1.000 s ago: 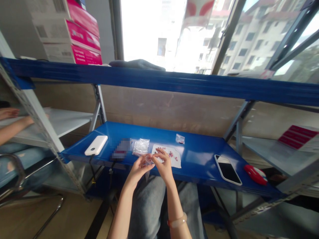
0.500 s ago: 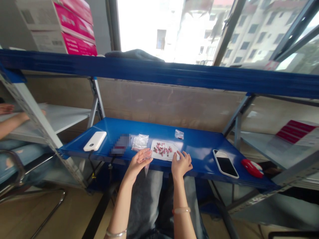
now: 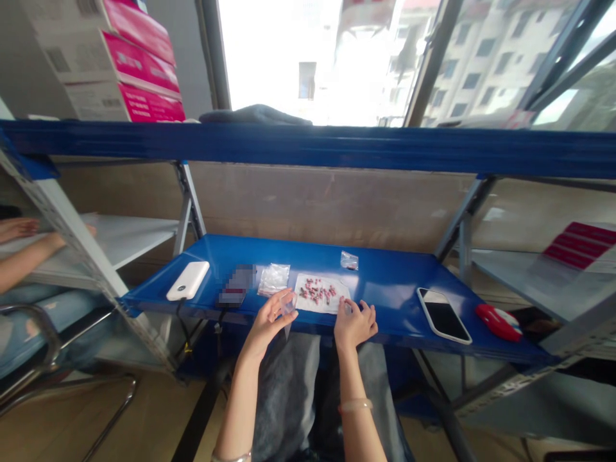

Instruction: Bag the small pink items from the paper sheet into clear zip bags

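Pinched in my left hand (image 3: 270,321) is a small clear plastic bag (image 3: 287,326), hanging below the thumb at the table's front edge. My right hand (image 3: 355,326) is at the right edge of a white sheet (image 3: 304,305), its fingers bent and apart, with a gap between thumb and forefinger; nothing shows clearly in it. Several small red and dark pieces (image 3: 317,292), too small to name, lie scattered on the sheet between my hands. A stack of clear plastic bags (image 3: 274,278) lies just left of the sheet. Behind it to the right is a small clear bag (image 3: 349,260) with something dark inside.
On the blue table (image 3: 389,282) are a white power bank (image 3: 188,280) with a cable, a blurred dark item (image 3: 235,287), a phone (image 3: 443,316) and a red object (image 3: 498,322). A blue shelf beam (image 3: 308,146) crosses above. Another person's arm (image 3: 33,250) is at far left.
My right hand has come lower and its thumb and forefinger are closer together by the sheet's edge. My left hand still holds the bag. The view has shifted slightly.
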A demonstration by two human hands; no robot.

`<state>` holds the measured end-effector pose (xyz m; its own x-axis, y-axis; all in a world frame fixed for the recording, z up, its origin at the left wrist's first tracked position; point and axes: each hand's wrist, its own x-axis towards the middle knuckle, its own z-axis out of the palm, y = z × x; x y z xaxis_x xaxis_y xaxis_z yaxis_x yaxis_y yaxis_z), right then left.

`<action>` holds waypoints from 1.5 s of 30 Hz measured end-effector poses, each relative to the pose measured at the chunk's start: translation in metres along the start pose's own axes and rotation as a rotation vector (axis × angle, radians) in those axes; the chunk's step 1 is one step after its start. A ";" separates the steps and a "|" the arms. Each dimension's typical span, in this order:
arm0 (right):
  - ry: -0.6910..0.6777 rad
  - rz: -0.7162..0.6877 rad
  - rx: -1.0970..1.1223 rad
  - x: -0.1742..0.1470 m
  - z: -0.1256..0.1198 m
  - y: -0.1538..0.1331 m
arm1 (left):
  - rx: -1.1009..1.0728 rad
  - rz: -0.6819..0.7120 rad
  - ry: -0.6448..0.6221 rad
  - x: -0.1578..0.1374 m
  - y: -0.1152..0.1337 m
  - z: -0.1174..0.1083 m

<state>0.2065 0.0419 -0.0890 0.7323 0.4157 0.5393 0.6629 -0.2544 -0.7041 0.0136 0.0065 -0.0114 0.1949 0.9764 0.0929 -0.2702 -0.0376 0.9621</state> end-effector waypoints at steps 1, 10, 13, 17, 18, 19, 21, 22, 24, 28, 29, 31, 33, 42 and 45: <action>0.002 0.006 -0.002 0.000 0.000 -0.001 | -0.002 -0.002 0.010 0.000 0.000 -0.001; -0.042 0.037 0.052 -0.002 -0.006 -0.003 | -0.032 0.000 -0.014 -0.001 0.000 -0.004; -0.137 -0.009 0.199 -0.006 -0.016 -0.017 | -0.037 -0.007 -0.029 -0.001 0.001 0.000; -0.281 -0.169 0.548 -0.007 -0.038 -0.047 | -0.015 -0.017 -0.064 -0.001 0.001 0.004; -0.323 -0.212 0.617 -0.008 -0.045 -0.054 | -0.005 -0.016 -0.073 -0.001 0.001 0.004; -0.366 -0.246 0.672 -0.008 -0.051 -0.060 | 0.004 -0.013 -0.080 0.000 0.001 0.004; -0.445 -0.283 0.738 -0.009 -0.061 -0.069 | 0.013 -0.003 -0.086 0.000 -0.001 0.003; -0.480 -0.296 0.751 -0.011 -0.064 -0.072 | 0.011 0.000 -0.089 0.000 -0.002 0.003; -0.544 -0.326 0.744 -0.014 -0.068 -0.075 | 0.001 0.000 -0.098 0.000 -0.004 0.001; -0.628 -0.386 0.701 -0.019 -0.066 -0.076 | 0.004 0.007 -0.117 -0.001 -0.005 -0.002; -0.624 -0.390 0.704 -0.019 -0.065 -0.075 | 0.008 0.011 -0.116 -0.001 -0.005 -0.003; -0.579 -0.379 0.725 -0.017 -0.061 -0.072 | 0.014 0.007 -0.115 -0.001 -0.003 -0.005; -0.493 -0.349 0.712 -0.013 -0.055 -0.065 | 0.021 -0.005 -0.110 -0.002 0.000 -0.007; -0.332 -0.182 -0.048 0.007 -0.021 0.000 | 0.011 -0.007 -0.100 -0.004 0.003 -0.010; -0.316 -0.221 -0.167 0.008 -0.018 0.010 | 0.010 -0.006 -0.105 -0.003 0.002 -0.010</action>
<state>0.2212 0.0272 -0.0834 0.5036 0.7166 0.4826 0.8337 -0.2566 -0.4889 0.0032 0.0054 -0.0121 0.2942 0.9490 0.1133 -0.2591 -0.0349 0.9652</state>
